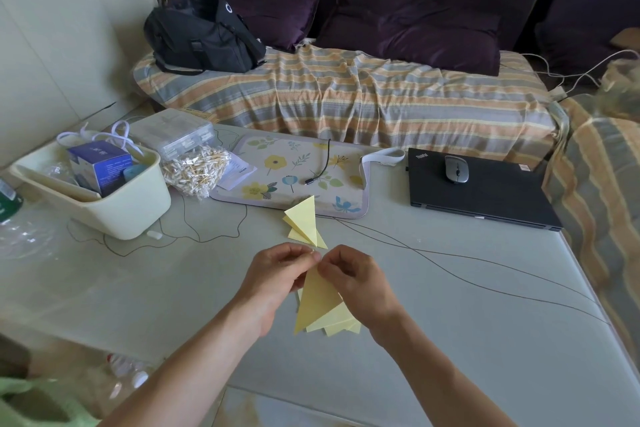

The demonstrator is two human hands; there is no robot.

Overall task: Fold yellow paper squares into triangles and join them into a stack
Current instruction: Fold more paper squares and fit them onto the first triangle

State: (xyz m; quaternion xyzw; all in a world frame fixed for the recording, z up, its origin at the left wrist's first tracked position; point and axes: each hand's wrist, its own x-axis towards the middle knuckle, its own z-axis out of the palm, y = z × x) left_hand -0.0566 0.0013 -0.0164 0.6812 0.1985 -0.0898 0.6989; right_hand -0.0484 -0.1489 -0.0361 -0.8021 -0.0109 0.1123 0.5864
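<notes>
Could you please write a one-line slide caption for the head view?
Both hands pinch the tip of a folded yellow paper triangle; finished triangles lie beyond.

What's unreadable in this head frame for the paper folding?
- Tip of the held yellow triangle: hidden by left hand and right hand fingers.
- Sheet count under it: overlapped, hands cover part.
- Finished folded stack: piece count unclear, overlapped.
- Blue box text: too small.

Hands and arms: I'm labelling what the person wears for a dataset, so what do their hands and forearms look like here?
Both the left hand and the right hand are bare, with no gloves. No ring, watch or bracelet shows on either. Both forearms are uncovered to the bottom edge of the picture, so no sleeve is in view. The fingernails look short and unpainted.
</notes>
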